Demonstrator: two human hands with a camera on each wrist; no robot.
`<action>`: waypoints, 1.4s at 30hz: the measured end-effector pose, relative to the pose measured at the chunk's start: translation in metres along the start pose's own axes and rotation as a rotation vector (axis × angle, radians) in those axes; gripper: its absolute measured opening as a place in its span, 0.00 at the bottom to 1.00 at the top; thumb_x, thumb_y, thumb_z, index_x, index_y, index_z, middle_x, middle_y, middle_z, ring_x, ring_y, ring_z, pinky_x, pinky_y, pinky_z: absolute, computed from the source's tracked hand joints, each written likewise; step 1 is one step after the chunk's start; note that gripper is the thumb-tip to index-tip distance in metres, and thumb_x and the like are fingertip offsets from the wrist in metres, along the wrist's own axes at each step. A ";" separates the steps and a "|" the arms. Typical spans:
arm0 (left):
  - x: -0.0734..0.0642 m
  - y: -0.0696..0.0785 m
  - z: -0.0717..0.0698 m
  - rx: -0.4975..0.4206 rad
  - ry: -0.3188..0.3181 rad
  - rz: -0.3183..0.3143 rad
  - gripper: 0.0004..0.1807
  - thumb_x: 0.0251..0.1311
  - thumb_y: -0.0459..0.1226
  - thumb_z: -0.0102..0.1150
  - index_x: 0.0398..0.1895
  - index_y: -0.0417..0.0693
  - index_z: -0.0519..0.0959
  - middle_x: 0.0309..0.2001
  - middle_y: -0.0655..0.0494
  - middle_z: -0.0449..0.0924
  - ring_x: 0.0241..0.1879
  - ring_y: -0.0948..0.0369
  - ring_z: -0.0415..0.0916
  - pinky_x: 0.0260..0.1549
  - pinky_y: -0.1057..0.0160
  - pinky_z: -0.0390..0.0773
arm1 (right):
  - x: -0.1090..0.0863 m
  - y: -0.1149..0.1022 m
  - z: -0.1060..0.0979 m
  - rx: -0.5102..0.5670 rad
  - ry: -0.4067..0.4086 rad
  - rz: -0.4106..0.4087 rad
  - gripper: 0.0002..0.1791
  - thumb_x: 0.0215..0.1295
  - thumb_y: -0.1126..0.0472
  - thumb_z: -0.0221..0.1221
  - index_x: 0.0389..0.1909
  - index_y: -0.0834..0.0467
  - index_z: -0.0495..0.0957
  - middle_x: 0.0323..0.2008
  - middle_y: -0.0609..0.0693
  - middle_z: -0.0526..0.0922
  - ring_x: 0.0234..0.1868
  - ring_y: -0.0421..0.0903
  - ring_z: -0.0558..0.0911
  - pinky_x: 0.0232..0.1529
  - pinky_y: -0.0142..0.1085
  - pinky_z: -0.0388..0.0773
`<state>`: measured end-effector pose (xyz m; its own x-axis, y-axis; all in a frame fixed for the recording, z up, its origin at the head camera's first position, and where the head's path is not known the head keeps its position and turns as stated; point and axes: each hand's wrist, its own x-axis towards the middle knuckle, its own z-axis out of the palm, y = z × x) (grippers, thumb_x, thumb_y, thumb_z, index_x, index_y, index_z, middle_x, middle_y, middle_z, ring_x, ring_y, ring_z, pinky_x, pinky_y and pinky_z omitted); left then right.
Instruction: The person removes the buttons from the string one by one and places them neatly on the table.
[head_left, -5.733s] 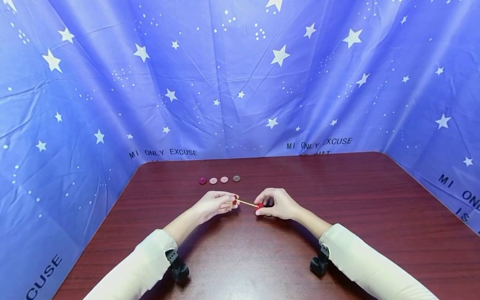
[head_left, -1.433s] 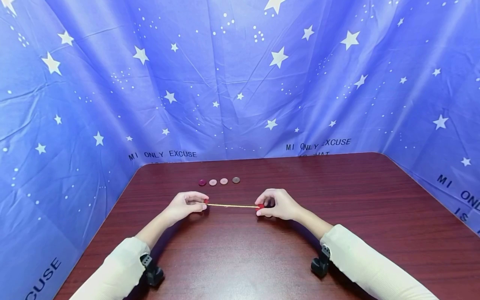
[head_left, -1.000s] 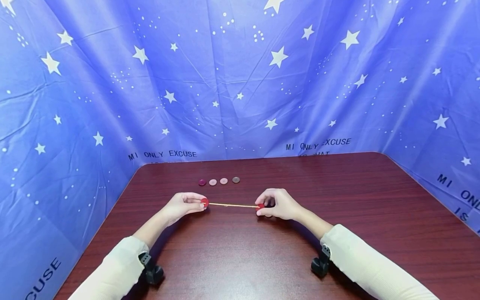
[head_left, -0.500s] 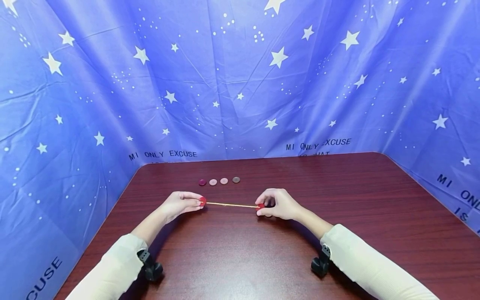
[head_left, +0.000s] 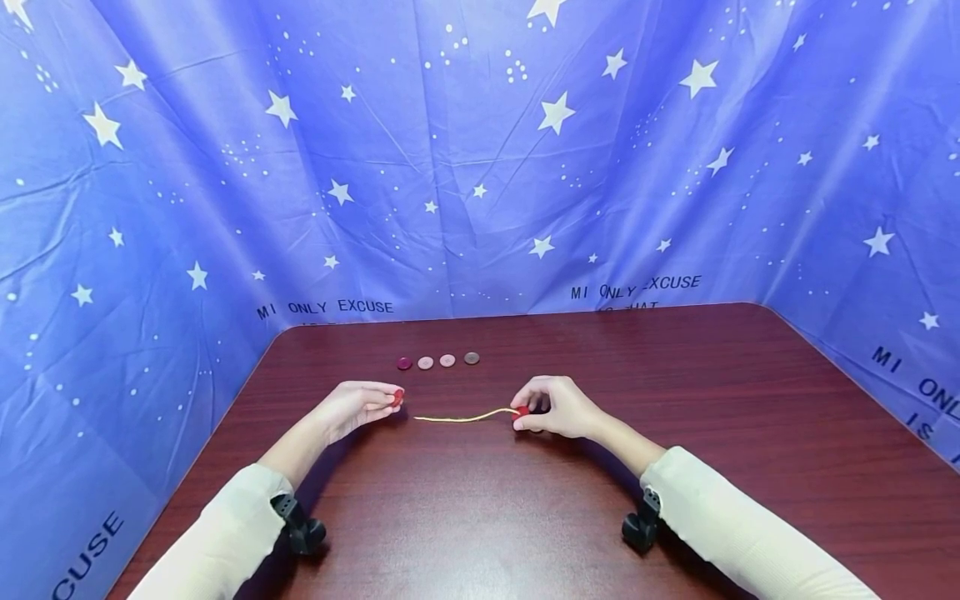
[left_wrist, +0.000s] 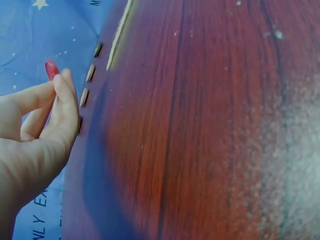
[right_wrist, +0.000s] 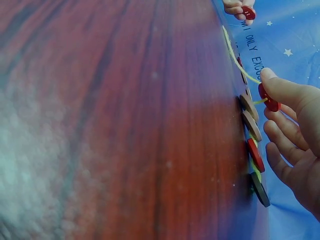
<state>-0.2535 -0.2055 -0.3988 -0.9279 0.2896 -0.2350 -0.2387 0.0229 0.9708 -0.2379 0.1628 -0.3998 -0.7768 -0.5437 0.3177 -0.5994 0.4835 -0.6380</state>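
My left hand pinches a red button by its edge above the table. That button is apart from the yellow string, whose free end lies to its right. My right hand pinches another red button between thumb and finger, with the string running through it. Below this hand in the right wrist view, several more buttons are strung on the yellow string, among them a brown button, a red button and a dark button. In the head view the right hand mostly hides them.
Behind the hands a row of loose buttons lies on the dark red wooden table: a magenta button, two pale pink ones and a grey-brown button. A blue star-printed curtain encloses the table's back and sides.
My left hand has moved left with its red button, and the string has slipped out of that button. The string, taut before, now lies slack and curved. My right hand has stayed in place.
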 end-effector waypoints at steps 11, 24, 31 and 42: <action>0.011 0.004 0.006 -0.023 0.207 0.089 0.18 0.55 0.20 0.57 0.51 0.20 0.74 0.29 0.55 0.85 0.30 0.65 0.85 0.42 0.61 0.84 | 0.000 0.000 0.000 0.003 0.000 0.004 0.13 0.48 0.57 0.73 0.36 0.55 0.84 0.30 0.49 0.85 0.33 0.47 0.81 0.31 0.31 0.77; 0.033 0.010 0.006 -0.049 0.359 0.012 0.17 0.57 0.21 0.56 0.51 0.21 0.75 0.26 0.54 0.83 0.27 0.66 0.84 0.38 0.62 0.84 | 0.000 0.001 -0.002 0.006 0.002 0.023 0.13 0.48 0.58 0.73 0.36 0.54 0.84 0.29 0.50 0.84 0.32 0.47 0.80 0.31 0.31 0.77; 0.037 0.010 0.005 0.014 0.393 -0.017 0.17 0.58 0.23 0.57 0.51 0.22 0.75 0.25 0.56 0.83 0.23 0.67 0.83 0.32 0.67 0.85 | 0.000 0.001 -0.002 0.017 -0.004 0.034 0.13 0.48 0.58 0.73 0.36 0.54 0.84 0.29 0.49 0.84 0.32 0.46 0.80 0.31 0.31 0.77; 0.041 0.013 0.010 0.081 0.456 0.013 0.11 0.56 0.22 0.59 0.42 0.21 0.79 0.22 0.55 0.82 0.19 0.67 0.81 0.27 0.67 0.84 | 0.000 0.001 -0.002 0.010 -0.003 0.044 0.13 0.48 0.57 0.73 0.36 0.53 0.84 0.29 0.48 0.84 0.32 0.47 0.80 0.30 0.32 0.77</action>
<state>-0.2914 -0.1837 -0.3956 -0.9662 -0.1598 -0.2022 -0.2199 0.1017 0.9702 -0.2385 0.1644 -0.3989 -0.8017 -0.5241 0.2874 -0.5628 0.4997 -0.6585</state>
